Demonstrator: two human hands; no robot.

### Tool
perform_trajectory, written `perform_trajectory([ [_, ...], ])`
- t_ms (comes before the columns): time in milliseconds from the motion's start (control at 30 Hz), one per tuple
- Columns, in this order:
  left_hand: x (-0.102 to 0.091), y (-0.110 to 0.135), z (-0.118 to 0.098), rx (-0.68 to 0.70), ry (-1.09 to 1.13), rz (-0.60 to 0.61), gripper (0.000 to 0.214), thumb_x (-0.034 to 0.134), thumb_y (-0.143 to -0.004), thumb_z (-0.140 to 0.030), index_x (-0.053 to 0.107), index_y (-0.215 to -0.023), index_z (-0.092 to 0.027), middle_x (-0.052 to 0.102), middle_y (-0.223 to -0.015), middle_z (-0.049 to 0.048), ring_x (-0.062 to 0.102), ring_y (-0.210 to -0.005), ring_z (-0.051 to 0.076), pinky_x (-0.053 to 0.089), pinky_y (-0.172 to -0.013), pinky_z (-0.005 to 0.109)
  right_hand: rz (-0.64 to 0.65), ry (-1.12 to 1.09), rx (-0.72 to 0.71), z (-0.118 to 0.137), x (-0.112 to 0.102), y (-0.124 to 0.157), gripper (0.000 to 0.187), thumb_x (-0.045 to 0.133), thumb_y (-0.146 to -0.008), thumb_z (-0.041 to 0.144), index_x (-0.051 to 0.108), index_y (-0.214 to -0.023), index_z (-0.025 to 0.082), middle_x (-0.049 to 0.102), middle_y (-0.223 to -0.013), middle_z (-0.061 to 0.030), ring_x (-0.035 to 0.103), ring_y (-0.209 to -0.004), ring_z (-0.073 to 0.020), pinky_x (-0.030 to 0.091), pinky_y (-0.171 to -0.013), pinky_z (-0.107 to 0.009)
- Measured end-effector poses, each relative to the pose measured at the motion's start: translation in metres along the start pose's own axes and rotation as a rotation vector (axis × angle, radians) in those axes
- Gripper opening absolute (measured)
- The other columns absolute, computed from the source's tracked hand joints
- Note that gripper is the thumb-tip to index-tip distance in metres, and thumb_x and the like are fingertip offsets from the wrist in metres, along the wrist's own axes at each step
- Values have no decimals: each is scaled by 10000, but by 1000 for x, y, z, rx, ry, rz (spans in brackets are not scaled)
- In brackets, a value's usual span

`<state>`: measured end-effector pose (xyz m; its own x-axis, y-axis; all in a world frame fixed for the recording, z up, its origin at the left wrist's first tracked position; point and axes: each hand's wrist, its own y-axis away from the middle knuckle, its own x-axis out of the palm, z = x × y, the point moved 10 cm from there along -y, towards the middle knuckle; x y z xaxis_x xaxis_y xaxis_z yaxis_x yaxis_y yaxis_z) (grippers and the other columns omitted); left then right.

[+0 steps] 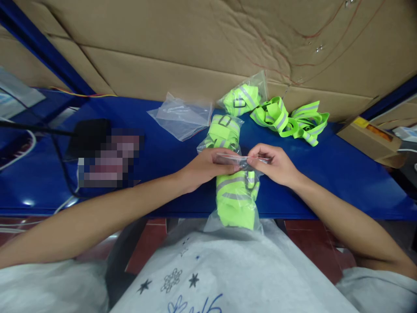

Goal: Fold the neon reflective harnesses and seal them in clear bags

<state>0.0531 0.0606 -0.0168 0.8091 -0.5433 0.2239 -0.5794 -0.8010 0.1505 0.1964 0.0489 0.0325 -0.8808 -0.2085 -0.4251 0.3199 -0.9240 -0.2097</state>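
Observation:
A clear zip-lock bag (237, 198) with a folded neon-yellow reflective strap inside hangs over the table's front edge against my shirt. My left hand (211, 164) pinches the left part of its top seal. At the right end of the same seal, my right hand (272, 163) has thumb and fingers closed on the plastic. Just behind my hands lies another bagged yellow strap (224, 130), partly covered by my left hand. Farther back rests a third bagged strap (243, 99) with a black buckle.
Loose yellow reflective straps (289, 119) lie at the back right. Flat clear bags (182, 115) lie at the back left. An open cardboard box (371, 139) stands far right, a black stand (87, 137) left. Cardboard (182, 65) walls the blue table's (312, 187) rear.

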Motion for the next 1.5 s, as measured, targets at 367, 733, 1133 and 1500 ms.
perform_trajectory([
  [367, 7, -1, -3, 55, -152, 53, 327, 867, -775, -392, 764, -998, -177, 784, -960, 19, 702, -909, 139, 504, -863, 265, 141, -79, 81, -10, 13, 2, 233, 761, -869, 379, 703, -905, 155, 672, -799, -9, 571, -702, -106, 433, -656, -224],
  [733, 12, -1, -8, 150, -276, 90, 299, 771, -858, -437, 739, -965, -160, 733, -870, 5, 658, -813, 112, 475, -753, 226, 148, -47, 70, -11, 14, 4, 215, 739, -893, 371, 688, -910, 162, 644, -791, -4, 561, -707, -107, 432, -646, -225],
  [1133, 24, 2, -16, 245, -519, 194, 337, 617, -965, -458, 715, -956, -136, 672, -835, 11, 587, -769, 117, 414, -685, 231, 156, -10, 50, -2, 20, 6, 202, 689, -913, 338, 639, -857, 151, 583, -745, 12, 515, -670, -91, 425, -611, -212],
  [1500, 28, 11, -23, 312, -583, 166, 338, 594, -976, -430, 693, -829, -143, 617, -734, -14, 509, -691, 101, 361, -628, 225, 196, 2, 9, 7, 28, 10, 174, 686, -927, 327, 668, -885, 159, 629, -769, 2, 548, -688, -98, 442, -627, -218],
])
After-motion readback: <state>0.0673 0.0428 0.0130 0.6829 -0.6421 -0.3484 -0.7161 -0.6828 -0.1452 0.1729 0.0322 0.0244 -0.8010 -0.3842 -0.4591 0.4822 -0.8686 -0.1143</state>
